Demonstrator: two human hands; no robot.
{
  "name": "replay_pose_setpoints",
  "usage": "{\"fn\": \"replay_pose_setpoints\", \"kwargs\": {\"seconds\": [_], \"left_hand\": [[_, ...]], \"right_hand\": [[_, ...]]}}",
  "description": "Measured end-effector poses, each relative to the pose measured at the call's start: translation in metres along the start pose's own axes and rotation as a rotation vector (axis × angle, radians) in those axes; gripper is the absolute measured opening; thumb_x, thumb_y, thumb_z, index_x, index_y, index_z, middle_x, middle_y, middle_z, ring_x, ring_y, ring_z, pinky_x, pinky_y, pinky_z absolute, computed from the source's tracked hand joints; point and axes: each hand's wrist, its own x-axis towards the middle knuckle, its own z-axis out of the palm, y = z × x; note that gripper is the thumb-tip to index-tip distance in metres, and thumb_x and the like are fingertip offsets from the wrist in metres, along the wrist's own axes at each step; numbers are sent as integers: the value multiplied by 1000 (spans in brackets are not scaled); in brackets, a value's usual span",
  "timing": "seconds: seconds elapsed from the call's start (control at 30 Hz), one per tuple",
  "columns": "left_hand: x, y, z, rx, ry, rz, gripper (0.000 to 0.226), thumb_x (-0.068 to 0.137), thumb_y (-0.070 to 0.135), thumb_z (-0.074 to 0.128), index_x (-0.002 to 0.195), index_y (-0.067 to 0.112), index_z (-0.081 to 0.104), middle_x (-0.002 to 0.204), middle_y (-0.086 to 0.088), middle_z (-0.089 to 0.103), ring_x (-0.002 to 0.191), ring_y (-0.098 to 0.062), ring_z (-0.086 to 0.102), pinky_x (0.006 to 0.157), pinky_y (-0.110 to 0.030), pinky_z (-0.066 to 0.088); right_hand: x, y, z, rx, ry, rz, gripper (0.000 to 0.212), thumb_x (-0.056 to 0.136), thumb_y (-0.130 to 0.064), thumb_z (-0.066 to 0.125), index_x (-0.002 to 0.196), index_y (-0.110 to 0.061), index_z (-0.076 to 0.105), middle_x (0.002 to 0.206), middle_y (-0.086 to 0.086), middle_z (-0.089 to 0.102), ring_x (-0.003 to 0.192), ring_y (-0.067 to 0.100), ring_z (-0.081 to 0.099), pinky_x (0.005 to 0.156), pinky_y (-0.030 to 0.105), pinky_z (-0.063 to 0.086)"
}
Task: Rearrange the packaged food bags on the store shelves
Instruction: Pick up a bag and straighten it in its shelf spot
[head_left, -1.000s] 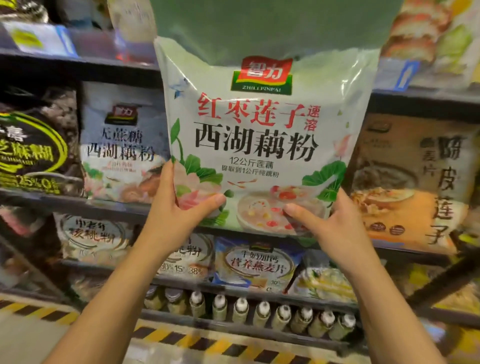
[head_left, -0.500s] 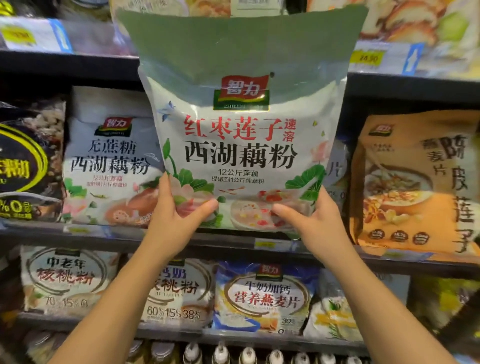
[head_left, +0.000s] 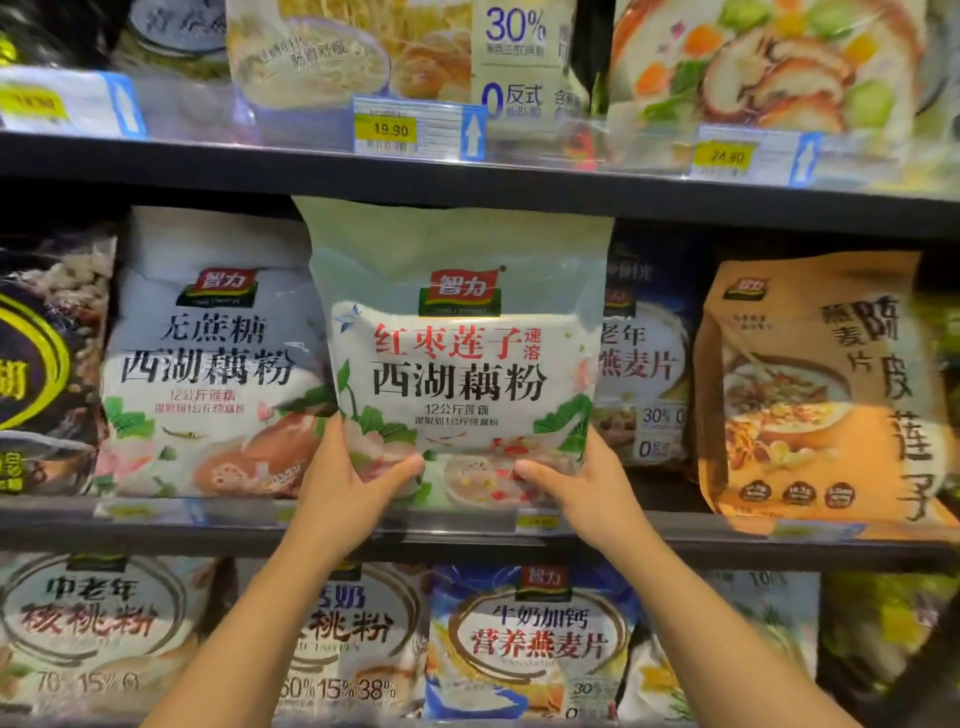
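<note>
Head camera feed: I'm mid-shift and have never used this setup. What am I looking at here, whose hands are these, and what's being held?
There is no robot here. A person wears one wide-angle camera on the head, looking forward and down, so the two bare arms reaching up from the bottom edge are that person's own.

The view faces dark store shelves packed with food bags. The left hand and right hand each grip a bottom corner of a white and green lotus root powder bag, held upright at the middle shelf.

Beside it stand a similar white bag on the left and an orange bag on the right; a blue bag sits partly hidden behind it. Yellow price tags line the shelf above.
</note>
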Motion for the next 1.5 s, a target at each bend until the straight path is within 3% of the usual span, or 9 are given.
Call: {"fn": "replay_pose_setpoints", "kwargs": {"seconds": [0.17, 0.27, 0.47, 0.7, 0.9, 1.13, 1.27, 1.37, 1.5], "left_hand": [[21, -1, 5, 88, -18, -87, 63, 76, 33, 90, 125, 22, 52, 117, 12, 61, 90, 12, 53, 67, -14, 39], [30, 1, 10, 93, -18, -134, 69, 77, 28, 90, 128, 18, 46, 121, 6, 58, 90, 2, 56, 73, -21, 42], [39, 6, 10, 140, -54, -209, 71, 75, 28, 92, 127, 12, 47, 126, -4, 63, 117, -27, 60, 97, -43, 50], [40, 28, 2, 349, -121, -319, 83, 74, 44, 90, 132, 5, 46, 126, -12, 62, 113, -32, 60, 91, -43, 52], [37, 52, -11, 686, -156, -248, 59, 63, 66, 86, 77, 9, 77, 57, -2, 73, 63, -17, 74, 67, -37, 62], [34, 90, -37, 1040, -170, -210, 77, 55, 89, 72, 60, 13, 69, 47, 5, 60, 48, -15, 60, 49, -23, 44], [36, 130, -47, 1065, -135, -67, 74, 65, 88, 66, 97, 21, 66, 86, 3, 71, 78, -19, 67, 66, -32, 56], [32, 160, -43, 1037, -188, 40, 83, 70, 85, 66, 132, 31, 55, 125, 6, 69, 108, -20, 67, 81, -36, 57], [25, 197, -39, 1063, -268, 45, 88, 75, 85, 61, 145, 34, 47, 136, 8, 64, 122, -21, 63, 89, -41, 56]], "right_hand": [[19, 0, 2, -27, -52, 93, 49, 89, -6, 81, 133, -13, 62, 116, -7, 74, 97, -9, 70, 77, 6, 52], [26, -2, -1, -76, -97, 130, 46, 90, -10, 81, 134, -12, 66, 122, 0, 76, 111, 12, 71, 90, 18, 55], [31, -2, -2, -80, -115, 208, 38, 88, -14, 84, 125, -13, 72, 116, 5, 79, 107, 20, 75, 99, 39, 59], [43, -12, -9, -224, -173, 306, 40, 79, -27, 92, 110, -7, 77, 104, 7, 80, 100, 23, 75, 98, 45, 60], [33, -18, -18, -466, -169, 235, 58, 74, -55, 89, 119, -22, 73, 116, -1, 75, 110, 21, 69, 100, 43, 57], [34, -49, -47, -754, -337, 149, 80, 72, -73, 80, 127, -16, 68, 125, 8, 70, 112, 28, 67, 100, 46, 56], [41, -88, -66, -901, -339, 209, 121, 69, -84, 74, 157, -10, 37, 156, 12, 46, 140, 35, 48, 111, 50, 48], [40, -112, -71, -914, -344, 220, 116, 68, -86, 72, 153, -13, 41, 152, 10, 50, 138, 35, 48, 106, 51, 51], [32, -147, -73, -921, -415, 246, 114, 72, -85, 70, 155, -15, 38, 154, 8, 46, 142, 34, 42, 109, 54, 48]]}}
